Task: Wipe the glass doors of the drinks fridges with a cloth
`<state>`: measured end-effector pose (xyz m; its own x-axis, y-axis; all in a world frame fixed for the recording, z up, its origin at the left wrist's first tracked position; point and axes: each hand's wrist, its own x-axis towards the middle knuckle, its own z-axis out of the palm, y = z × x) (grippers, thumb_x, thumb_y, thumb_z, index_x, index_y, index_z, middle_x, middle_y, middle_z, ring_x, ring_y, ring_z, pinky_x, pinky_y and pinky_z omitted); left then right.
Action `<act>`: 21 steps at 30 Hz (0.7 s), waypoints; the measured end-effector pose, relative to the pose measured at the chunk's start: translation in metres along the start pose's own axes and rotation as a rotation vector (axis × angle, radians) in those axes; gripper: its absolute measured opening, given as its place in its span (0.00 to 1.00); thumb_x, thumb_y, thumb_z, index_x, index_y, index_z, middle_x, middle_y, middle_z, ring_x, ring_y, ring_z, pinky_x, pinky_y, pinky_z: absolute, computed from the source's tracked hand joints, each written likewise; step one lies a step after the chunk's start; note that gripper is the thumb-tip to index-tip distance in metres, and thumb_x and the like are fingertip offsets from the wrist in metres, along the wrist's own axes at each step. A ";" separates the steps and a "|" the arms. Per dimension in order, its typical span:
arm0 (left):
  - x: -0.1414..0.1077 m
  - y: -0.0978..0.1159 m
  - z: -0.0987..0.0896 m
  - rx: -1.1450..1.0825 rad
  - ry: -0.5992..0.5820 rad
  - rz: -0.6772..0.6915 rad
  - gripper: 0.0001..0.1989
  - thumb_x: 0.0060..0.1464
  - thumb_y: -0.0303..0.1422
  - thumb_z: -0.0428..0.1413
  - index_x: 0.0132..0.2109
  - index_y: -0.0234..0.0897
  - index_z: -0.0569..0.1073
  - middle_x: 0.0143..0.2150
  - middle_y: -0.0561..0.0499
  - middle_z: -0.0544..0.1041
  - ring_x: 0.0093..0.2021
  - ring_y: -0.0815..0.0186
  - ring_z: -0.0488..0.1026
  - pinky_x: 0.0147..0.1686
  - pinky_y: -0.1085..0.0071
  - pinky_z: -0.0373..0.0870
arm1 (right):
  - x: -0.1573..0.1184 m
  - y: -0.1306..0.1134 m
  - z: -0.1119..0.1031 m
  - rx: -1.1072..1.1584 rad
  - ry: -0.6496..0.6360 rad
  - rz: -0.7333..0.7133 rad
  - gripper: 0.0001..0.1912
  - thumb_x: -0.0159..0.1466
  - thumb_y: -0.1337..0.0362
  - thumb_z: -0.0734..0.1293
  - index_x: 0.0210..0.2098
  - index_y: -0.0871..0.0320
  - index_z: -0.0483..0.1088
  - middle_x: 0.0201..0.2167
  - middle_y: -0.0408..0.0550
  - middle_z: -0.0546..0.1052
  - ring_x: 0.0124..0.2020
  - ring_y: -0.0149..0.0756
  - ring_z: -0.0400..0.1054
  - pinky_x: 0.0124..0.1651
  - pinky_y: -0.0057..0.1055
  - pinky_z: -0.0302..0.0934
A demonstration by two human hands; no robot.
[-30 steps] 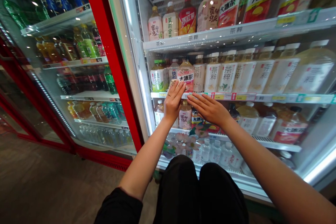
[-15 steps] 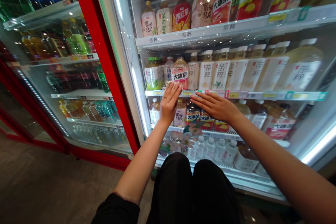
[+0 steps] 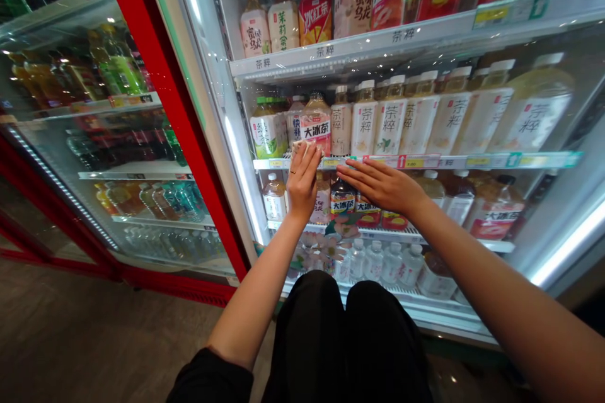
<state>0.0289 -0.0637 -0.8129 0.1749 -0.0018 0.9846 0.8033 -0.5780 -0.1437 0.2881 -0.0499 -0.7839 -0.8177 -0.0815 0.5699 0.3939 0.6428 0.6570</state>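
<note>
Right hand (image 3: 380, 187) slid open along the shelf edge (image 3: 454, 162); open left hand (image 3: 302, 184) touches white cloth (image 3: 301, 147).

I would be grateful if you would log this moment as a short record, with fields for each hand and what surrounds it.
Setting: drinks cooler with a red door frame
Left hand: wearing a ring; fingers on a pale wad, perhaps cloth, against a 大冰茶 bottle
Right hand: flat, fingers at the shelf-edge price strip
Nearby: 茶粹 tea bottles
</note>
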 end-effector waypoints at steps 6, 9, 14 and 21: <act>0.001 0.005 0.006 -0.034 -0.004 0.031 0.39 0.73 0.19 0.45 0.83 0.52 0.45 0.79 0.50 0.66 0.82 0.60 0.55 0.78 0.46 0.65 | 0.000 -0.001 0.000 0.035 0.017 0.018 0.43 0.77 0.74 0.61 0.82 0.52 0.35 0.77 0.46 0.64 0.76 0.38 0.62 0.78 0.41 0.61; 0.008 0.001 0.005 -0.061 -0.001 0.025 0.39 0.73 0.20 0.44 0.82 0.55 0.47 0.80 0.53 0.65 0.81 0.61 0.55 0.79 0.46 0.63 | 0.000 -0.001 -0.001 0.039 0.024 0.025 0.43 0.76 0.74 0.61 0.82 0.50 0.36 0.77 0.45 0.64 0.76 0.38 0.63 0.78 0.41 0.61; -0.003 0.009 0.004 -0.053 0.059 -0.050 0.38 0.73 0.20 0.45 0.82 0.54 0.49 0.79 0.52 0.65 0.82 0.62 0.55 0.80 0.46 0.61 | 0.000 -0.001 -0.002 -0.026 0.035 -0.009 0.42 0.76 0.75 0.61 0.82 0.56 0.37 0.75 0.49 0.66 0.76 0.39 0.63 0.79 0.40 0.59; 0.005 0.014 0.009 -0.127 0.016 0.086 0.35 0.75 0.23 0.47 0.82 0.52 0.50 0.77 0.51 0.69 0.80 0.62 0.58 0.79 0.52 0.63 | -0.001 -0.001 -0.001 0.029 0.038 0.015 0.44 0.76 0.74 0.62 0.82 0.54 0.36 0.76 0.48 0.65 0.76 0.38 0.62 0.79 0.41 0.59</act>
<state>0.0464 -0.0642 -0.8107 0.2305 -0.0682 0.9707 0.7070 -0.6737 -0.2152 0.2885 -0.0513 -0.7849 -0.7951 -0.1001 0.5981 0.3930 0.6661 0.6339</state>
